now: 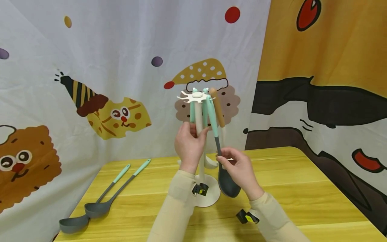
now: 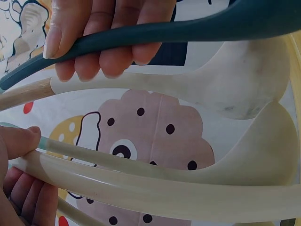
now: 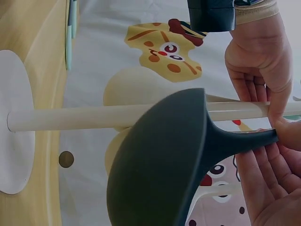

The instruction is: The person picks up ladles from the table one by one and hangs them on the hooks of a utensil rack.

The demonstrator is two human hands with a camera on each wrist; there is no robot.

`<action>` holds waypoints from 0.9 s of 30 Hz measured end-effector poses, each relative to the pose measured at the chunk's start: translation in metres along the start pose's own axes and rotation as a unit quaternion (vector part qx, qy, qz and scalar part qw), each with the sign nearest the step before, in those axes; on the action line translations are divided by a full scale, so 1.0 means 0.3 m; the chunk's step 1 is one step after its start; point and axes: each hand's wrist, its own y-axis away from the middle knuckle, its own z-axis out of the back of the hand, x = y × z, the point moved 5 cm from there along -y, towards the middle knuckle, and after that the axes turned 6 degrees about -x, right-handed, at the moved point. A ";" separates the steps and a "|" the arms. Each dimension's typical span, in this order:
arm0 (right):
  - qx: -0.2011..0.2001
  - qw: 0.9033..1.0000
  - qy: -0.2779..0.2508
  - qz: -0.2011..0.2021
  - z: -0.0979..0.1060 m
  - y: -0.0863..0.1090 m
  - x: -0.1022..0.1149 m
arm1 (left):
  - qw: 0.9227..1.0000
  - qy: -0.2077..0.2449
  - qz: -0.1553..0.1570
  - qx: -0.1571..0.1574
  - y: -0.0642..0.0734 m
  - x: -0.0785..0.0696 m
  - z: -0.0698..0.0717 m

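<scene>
A white utensil stand [image 1: 198,112] with a round base and a hooked top stands on the table. My left hand [image 1: 190,144] holds its pole partway up, thumb on one side and fingers on the other. With my right hand [image 1: 237,164] I pinch the grey shaft of a spoon [image 1: 228,184] with a mint handle and a dark, deep bowl. The spoon hangs slanted, its handle top right at the hooks, bowl beside the base. In the left wrist view, thumb and fingers of the right hand [image 2: 113,33] lie along the dark shaft, and cream utensil heads [image 2: 235,84] hang behind.
Two grey ladles with mint handles, a nearer one [image 1: 74,224] and a farther one [image 1: 98,209], lie at the table's left. A wooden-handled utensil [image 1: 218,109] and mint-handled ones hang from the stand. A printed curtain [image 1: 121,40] rises behind the wooden table [image 1: 287,181].
</scene>
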 end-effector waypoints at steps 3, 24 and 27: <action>0.004 1.000 0.005 0.000 -0.003 0.000 0.001 | 1.000 0.001 -0.002 -0.003 -0.001 0.001 -0.001; 0.020 0.998 0.009 0.056 0.023 -0.002 0.009 | 1.000 -0.001 0.018 0.013 -0.003 0.005 -0.001; 0.012 0.997 0.010 0.072 0.033 -0.009 0.020 | 1.000 -0.002 0.018 0.013 -0.003 0.005 -0.001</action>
